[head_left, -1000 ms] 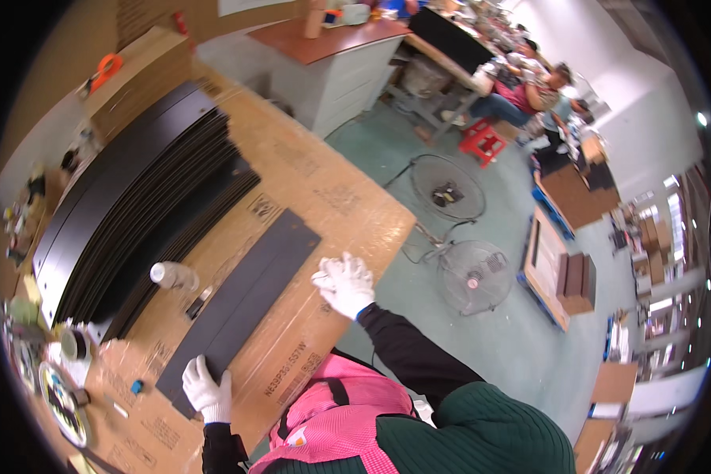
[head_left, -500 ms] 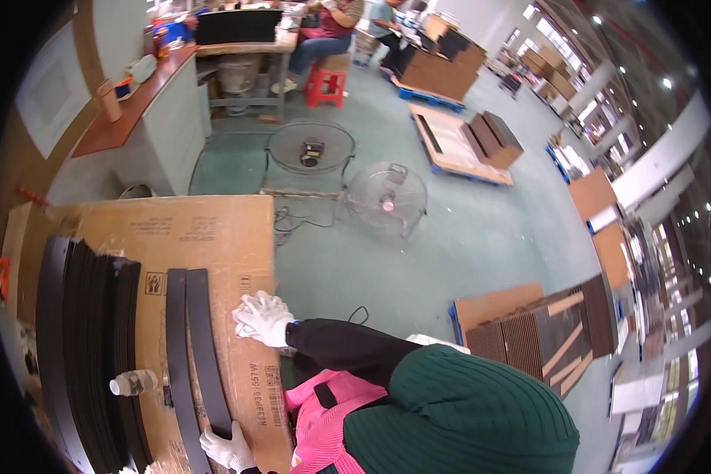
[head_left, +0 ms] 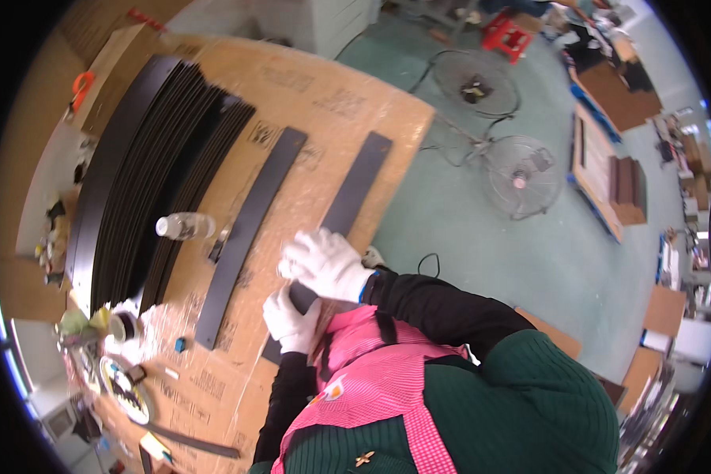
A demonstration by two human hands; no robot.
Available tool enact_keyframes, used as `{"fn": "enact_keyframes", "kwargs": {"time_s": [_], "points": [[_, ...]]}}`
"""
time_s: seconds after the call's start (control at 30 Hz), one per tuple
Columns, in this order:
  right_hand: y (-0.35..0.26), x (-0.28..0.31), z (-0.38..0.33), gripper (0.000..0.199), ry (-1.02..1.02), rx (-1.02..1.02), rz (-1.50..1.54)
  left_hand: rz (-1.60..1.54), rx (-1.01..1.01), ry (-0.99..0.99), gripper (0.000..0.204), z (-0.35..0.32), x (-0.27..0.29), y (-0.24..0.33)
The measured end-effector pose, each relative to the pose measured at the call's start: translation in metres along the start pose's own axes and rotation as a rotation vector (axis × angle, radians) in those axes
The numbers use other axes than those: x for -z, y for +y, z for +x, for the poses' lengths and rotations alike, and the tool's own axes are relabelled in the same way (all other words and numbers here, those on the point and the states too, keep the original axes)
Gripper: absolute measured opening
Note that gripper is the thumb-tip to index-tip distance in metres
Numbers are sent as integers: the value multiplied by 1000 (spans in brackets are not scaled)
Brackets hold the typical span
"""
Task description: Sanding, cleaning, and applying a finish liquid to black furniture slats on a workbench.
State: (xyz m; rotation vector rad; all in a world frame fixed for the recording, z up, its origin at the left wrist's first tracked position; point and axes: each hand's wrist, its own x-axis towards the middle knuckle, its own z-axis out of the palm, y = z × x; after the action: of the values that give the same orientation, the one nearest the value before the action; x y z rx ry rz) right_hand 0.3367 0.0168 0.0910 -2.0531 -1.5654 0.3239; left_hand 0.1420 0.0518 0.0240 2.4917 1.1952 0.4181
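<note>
Since half a second ago, the two dark strips have gone from lying close together to well apart, and both white-gloved hands are now on the same one. In the head view, that near strip (head_left: 359, 183) lies along the front edge of the counter (head_left: 403, 120), its far end bare and its middle partly hidden by the gloves. The left hand (head_left: 291, 317) is on its nearer part, thumb spread from the fingers with dark material showing between them; whether it grips the strip or only presses on it, I cannot tell. The right hand (head_left: 324, 265) is just beyond, almost touching the left, its fingers bent over the strip; their tips are hidden, so how firmly they close I cannot tell either. The other strip (head_left: 249, 243) lies flat and untouched, between the near one and a clear bottle (head_left: 188, 227) that rests on its side by a tall curved stack of dark panels (head_left: 146, 174). As I judge it, the main risk is the edge: with the near strip so close to it and both hands bunched toward its middle and near end, a push toward the body or a loose hold could let it tip or slide off. Its far end is unsupported by either hand, so lifting from here might swing it into the other strip and scuff both. The bottle, being round, could roll if that other strip were knocked against it.
</note>
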Motion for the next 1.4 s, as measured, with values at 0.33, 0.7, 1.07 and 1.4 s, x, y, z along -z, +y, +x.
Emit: {"fn": "enact_keyframes", "kwargs": {"time_s": [0.33, 0.7, 1.07, 1.4], "points": [[165, 33, 94, 17, 153, 12, -510, 45, 137, -48, 75, -15, 1, -6], [256, 84, 146, 29, 296, -32, -465, 65, 136, -67, 76, -8, -2, -7], [181, 39, 99, 16, -96, -23, -617, 65, 167, -95, 77, -8, -1, -3], [269, 97, 137, 32, 197, -456, -638, 42, 183, -113, 76, -6, -3, -5]]}}
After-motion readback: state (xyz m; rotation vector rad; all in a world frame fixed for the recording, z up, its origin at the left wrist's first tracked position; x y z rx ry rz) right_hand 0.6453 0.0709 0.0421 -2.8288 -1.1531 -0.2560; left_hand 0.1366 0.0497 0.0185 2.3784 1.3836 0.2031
